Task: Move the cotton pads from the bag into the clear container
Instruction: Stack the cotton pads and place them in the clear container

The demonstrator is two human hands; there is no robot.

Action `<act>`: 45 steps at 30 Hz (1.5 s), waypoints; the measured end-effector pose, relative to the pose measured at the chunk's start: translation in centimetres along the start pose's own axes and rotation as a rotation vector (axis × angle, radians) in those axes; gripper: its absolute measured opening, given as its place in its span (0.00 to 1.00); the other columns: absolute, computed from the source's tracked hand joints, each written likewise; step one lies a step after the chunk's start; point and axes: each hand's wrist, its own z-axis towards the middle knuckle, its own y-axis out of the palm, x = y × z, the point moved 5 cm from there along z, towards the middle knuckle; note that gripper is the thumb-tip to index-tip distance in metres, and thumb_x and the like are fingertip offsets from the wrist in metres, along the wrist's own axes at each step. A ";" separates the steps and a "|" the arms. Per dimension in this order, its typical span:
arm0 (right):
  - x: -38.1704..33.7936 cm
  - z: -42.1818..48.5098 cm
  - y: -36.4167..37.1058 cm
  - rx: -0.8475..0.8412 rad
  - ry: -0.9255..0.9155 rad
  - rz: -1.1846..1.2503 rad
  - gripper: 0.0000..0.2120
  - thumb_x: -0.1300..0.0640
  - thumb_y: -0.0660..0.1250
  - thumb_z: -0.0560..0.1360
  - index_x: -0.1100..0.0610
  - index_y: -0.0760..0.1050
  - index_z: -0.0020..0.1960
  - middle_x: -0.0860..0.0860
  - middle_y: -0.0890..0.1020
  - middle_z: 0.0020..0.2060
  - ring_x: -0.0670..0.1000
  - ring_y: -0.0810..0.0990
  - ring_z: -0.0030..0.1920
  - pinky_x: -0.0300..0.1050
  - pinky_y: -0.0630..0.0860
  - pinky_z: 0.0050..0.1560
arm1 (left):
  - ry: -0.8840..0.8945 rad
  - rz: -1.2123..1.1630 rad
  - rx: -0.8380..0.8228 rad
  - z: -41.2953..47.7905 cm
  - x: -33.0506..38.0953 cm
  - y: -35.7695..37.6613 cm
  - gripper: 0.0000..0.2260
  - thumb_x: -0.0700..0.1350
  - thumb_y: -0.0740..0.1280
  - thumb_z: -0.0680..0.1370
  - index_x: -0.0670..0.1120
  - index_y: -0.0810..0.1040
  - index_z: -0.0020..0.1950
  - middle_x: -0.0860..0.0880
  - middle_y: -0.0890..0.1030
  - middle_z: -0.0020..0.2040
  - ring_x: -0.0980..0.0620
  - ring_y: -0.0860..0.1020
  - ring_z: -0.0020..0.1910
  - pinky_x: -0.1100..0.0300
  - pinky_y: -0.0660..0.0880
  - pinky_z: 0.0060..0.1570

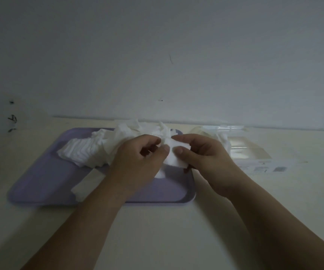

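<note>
A person's left hand [137, 158] and right hand [202, 158] are meeting over the far right part of a flat lavender rectangular plastic tray [40, 182]; together they are holding a small stack of white square cotton pads [176, 154] just above it; the left thumb and curled forefinger are pinching the stack's left edge, while the right thumb is pressing on its front face with the other fingers curling behind. A crumpled whitish bag [126, 137] is lying across the tray's far side; a fanned row of white pads [77, 151] is spilling from it toward the tray's left; one loose white pad [85, 184] is resting on the tray's near half. A clear rectangular plastic container [251, 151] is sitting just right of the tray; both are resting on a cream table [157, 230].
</note>
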 end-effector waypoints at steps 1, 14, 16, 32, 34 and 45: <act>-0.2 -0.1 0.2 0.000 -0.021 -0.029 0.10 0.63 0.71 0.80 0.55 0.84 0.59 0.49 0.88 0.45 0.48 0.84 0.45 0.46 0.81 0.40 | -0.012 -0.015 -0.005 0.0 0.0 0.1 0.05 0.53 0.73 0.77 0.54 0.85 0.48 0.55 0.85 0.41 0.54 0.83 0.43 0.55 0.82 0.43; -2.0 -1.0 1.6 0.058 -0.196 -0.621 0.27 0.51 0.85 0.66 0.40 0.81 0.61 0.36 0.83 0.50 0.42 0.81 0.48 0.48 0.81 0.56 | -0.127 -0.301 -0.028 0.4 -0.7 0.4 0.13 0.50 0.69 0.81 0.45 0.84 0.40 0.49 0.80 0.31 0.51 0.74 0.31 0.58 0.69 0.34; -2.2 -1.0 1.6 0.079 -0.205 -0.520 0.23 0.52 0.86 0.65 0.38 0.80 0.54 0.36 0.84 0.48 0.43 0.83 0.49 0.46 0.81 0.52 | -0.202 -0.381 -0.071 0.4 -1.0 0.7 0.13 0.52 0.69 0.82 0.48 0.86 0.41 0.46 0.82 0.33 0.46 0.74 0.34 0.57 0.68 0.34; -1.8 -0.7 1.6 0.034 -0.226 -0.400 0.26 0.51 0.87 0.63 0.35 0.81 0.55 0.41 0.86 0.52 0.48 0.86 0.50 0.49 0.83 0.55 | -0.201 -0.456 -0.159 0.4 -1.3 1.1 0.09 0.46 0.70 0.82 0.45 0.88 0.47 0.42 0.86 0.43 0.44 0.81 0.40 0.55 0.74 0.37; -1.7 -0.6 1.5 0.030 -0.223 -0.411 0.25 0.54 0.87 0.63 0.36 0.81 0.53 0.43 0.86 0.50 0.53 0.86 0.48 0.52 0.83 0.53 | -0.212 -0.453 -0.143 0.3 -1.4 1.0 0.10 0.47 0.69 0.82 0.45 0.87 0.47 0.44 0.85 0.41 0.45 0.80 0.39 0.55 0.74 0.37; -1.3 -0.2 0.3 0.115 -0.162 -0.300 0.20 0.60 0.85 0.65 0.47 0.84 0.53 0.47 0.87 0.46 0.58 0.87 0.47 0.63 0.84 0.51 | -0.193 -0.488 -0.276 -0.2 -0.4 1.3 0.06 0.38 0.69 0.80 0.42 0.86 0.48 0.41 0.86 0.42 0.46 0.84 0.43 0.58 0.75 0.35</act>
